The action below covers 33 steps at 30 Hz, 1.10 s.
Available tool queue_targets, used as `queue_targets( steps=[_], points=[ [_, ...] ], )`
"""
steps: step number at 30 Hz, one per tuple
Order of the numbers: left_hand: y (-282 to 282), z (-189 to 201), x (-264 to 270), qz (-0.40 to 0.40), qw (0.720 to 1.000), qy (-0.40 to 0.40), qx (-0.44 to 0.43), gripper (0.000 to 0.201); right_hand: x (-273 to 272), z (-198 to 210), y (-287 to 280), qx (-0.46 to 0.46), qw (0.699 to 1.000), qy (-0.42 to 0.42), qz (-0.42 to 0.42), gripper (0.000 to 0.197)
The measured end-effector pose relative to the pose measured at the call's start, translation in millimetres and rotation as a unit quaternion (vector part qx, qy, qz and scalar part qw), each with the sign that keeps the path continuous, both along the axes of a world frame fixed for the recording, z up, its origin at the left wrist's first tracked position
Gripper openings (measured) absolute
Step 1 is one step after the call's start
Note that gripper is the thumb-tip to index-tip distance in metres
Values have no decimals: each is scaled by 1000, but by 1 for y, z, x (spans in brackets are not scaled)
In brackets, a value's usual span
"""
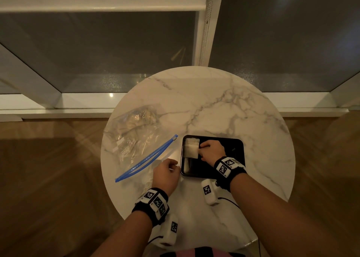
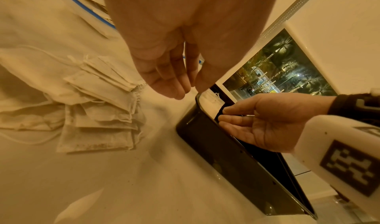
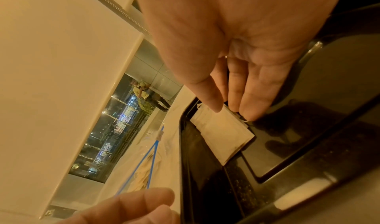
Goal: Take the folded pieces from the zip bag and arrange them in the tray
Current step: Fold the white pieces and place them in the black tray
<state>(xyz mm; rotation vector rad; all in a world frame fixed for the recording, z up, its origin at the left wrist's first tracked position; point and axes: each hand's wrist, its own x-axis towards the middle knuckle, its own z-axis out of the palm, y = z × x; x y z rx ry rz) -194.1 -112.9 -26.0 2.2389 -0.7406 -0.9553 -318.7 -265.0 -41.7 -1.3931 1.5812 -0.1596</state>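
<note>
A clear zip bag (image 1: 136, 136) with a blue zipper (image 1: 148, 157) lies open on the left of the round marble table. Several folded white pieces (image 2: 98, 113) are still inside it. A black tray (image 1: 233, 145) sits to the bag's right, and a small stack of folded pieces (image 1: 191, 147) lies in its far-left corner. My right hand (image 1: 200, 150) is inside the tray, with its straight thumb and fingertips (image 3: 213, 107) touching the stack's right edge (image 3: 222, 133). My left hand (image 1: 165, 171) hovers between the bag's mouth and the tray, its fingers (image 2: 174, 91) loosely curled and holding nothing.
The table's edge runs close on the left, under the bag, which partly overhangs it. Beyond the table are a window sill and dark glass (image 1: 116, 52). The tray's right part (image 3: 298, 138) is bare and glossy. Wrist-camera cables trail near the table's front edge.
</note>
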Motion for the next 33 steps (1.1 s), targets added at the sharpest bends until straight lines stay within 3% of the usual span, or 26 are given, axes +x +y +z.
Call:
queue_targets(
  steps=[10, 16, 19, 22, 26, 30, 33],
  points=[
    [34, 11, 30, 32, 999, -16, -36, 6, -8, 47, 36, -53, 993, -98, 26, 7],
    [71, 4, 61, 84, 996, -29, -32, 9, 1, 73, 85, -63, 982, -127, 125, 4],
    [88, -2, 71, 75, 997, -31, -19, 11, 7, 75, 105, -19, 973, -132, 190, 5],
    [97, -7, 75, 38, 999, -38, -5, 11, 17, 76, 123, 32, 960, -99, 260, 8],
    [102, -12, 78, -27, 999, -30, 24, 27, 35, 63, 138, 53, 953, -42, 295, 15],
    [102, -13, 78, -80, 994, -38, 62, 42, 58, 46, 144, -29, 951, 11, 308, 23],
    [103, -14, 80, -100, 992, -26, 76, 57, 75, 36, 147, -71, 934, 56, 347, 31]
  ],
)
